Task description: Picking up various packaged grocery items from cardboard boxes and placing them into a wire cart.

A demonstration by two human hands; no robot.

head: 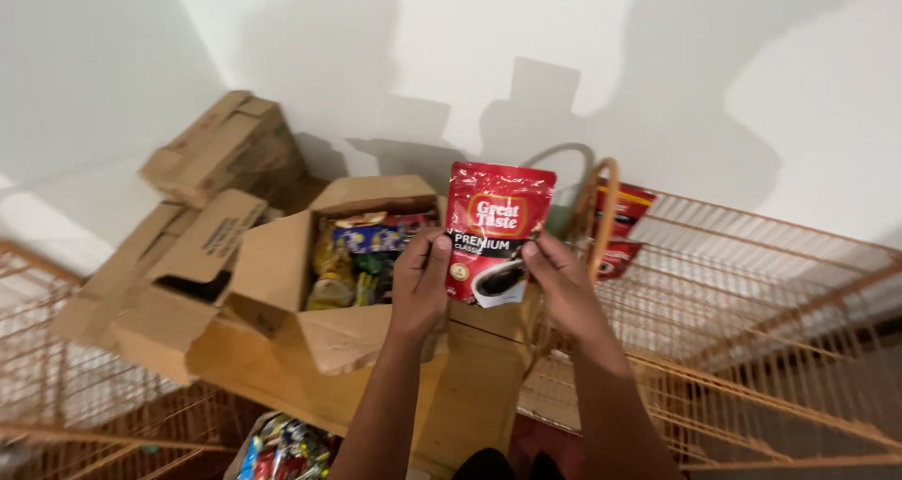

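A red coffee pouch [496, 240] is pinched at its lower edges by the left hand [420, 287] and right hand [560, 283], above an open cardboard box [324, 292]. It is judged light, soft and crinkly, best held by its edges.

The pouch [496, 231] sits between both hands, before the wall [451, 48]. An open box [319, 292] of packets [362, 255] lies left (more boxes [225, 147] behind it); a wire basket [752, 301] lies right.
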